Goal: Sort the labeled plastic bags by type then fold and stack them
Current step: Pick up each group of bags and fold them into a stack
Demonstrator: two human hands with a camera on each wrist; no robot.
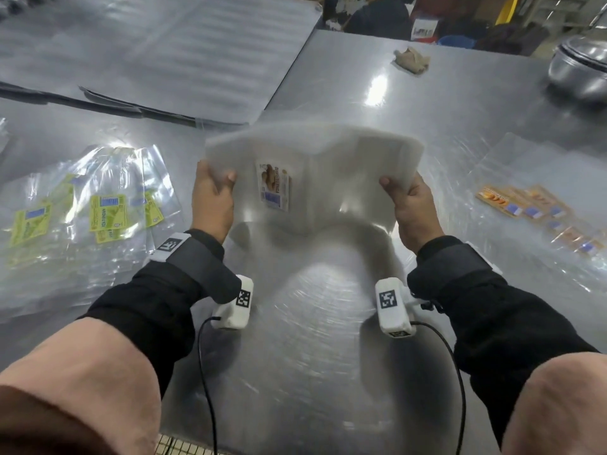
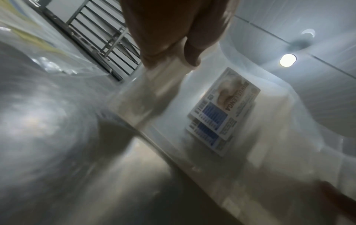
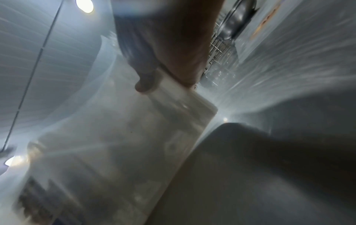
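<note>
A thick stack of clear plastic bags (image 1: pixel 328 165) with a brown-and-blue label (image 1: pixel 274 187) hangs above the steel table (image 1: pixel 312 339), blurred by motion. My left hand (image 1: pixel 213 192) grips its left edge and my right hand (image 1: pixel 409 198) grips its right edge, thumbs on top. In the left wrist view the fingers (image 2: pixel 163 50) pinch the stack (image 2: pixel 279 137) beside the label (image 2: pixel 221 111). From the right wrist, the fingers (image 3: pixel 167 57) clamp the stack's corner (image 3: pixel 183 106). Bags with yellow-green labels (image 1: pixel 98 211) lie at the left. Bags with orange labels (image 1: pixel 532 208) lie at the right.
Large clear plastic sheets (image 1: pixel 157 54) cover the far left of the table. A crumpled beige cloth (image 1: pixel 412 60) lies at the back. A steel bowl (image 1: pixel 579 68) stands at the far right. A person (image 1: pixel 377 14) sits beyond the table's far edge.
</note>
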